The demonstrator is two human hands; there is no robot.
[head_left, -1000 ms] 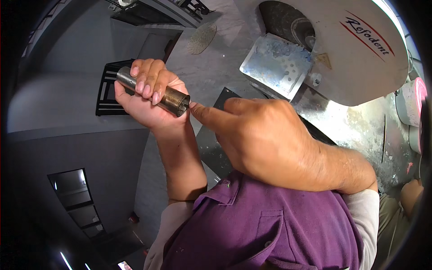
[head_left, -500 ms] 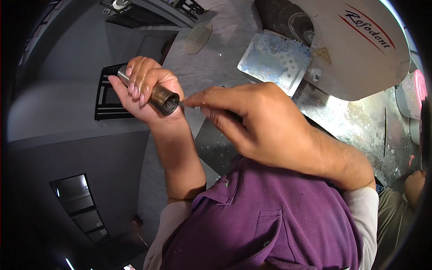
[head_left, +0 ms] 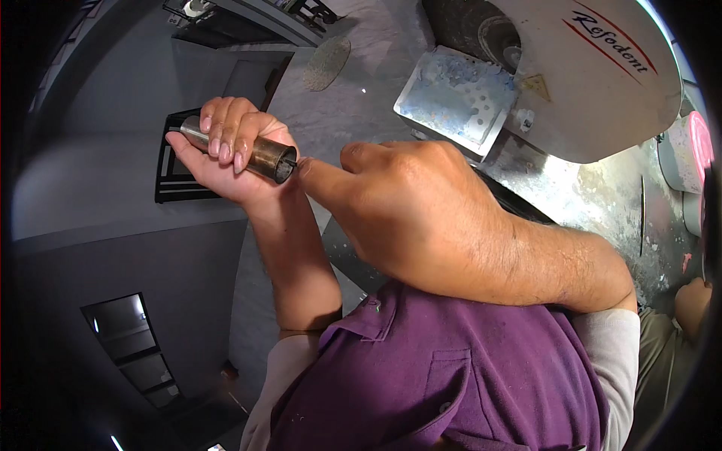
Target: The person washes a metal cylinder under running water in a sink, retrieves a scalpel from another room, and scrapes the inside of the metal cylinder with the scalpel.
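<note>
My left hand (head_left: 226,154) grips a metal cylinder (head_left: 267,159), silver at the far end and darker bronze at the open end, which faces right. Its rim shows a grey inside. My right hand (head_left: 406,203) is closed on a thin dark tool (head_left: 293,162), mostly hidden by its fingers; the tip reaches the cylinder's mouth. The index fingertip lies just beside the rim, and the back of the hand is turned toward the camera.
Beyond my hands are a stained tray (head_left: 451,90), a large pale housing (head_left: 579,113) with a dark recess and a rough oval mat (head_left: 327,64). Pink-and-white tubs (head_left: 677,161) and a thin rod (head_left: 643,218) lie right. Part of another person (head_left: 690,308) shows at the right edge.
The cylinder and left hand have shifted slightly left. My right hand swung back from the mouth, showing the tool half a second ago, and now has its fingertip at the rim again.
</note>
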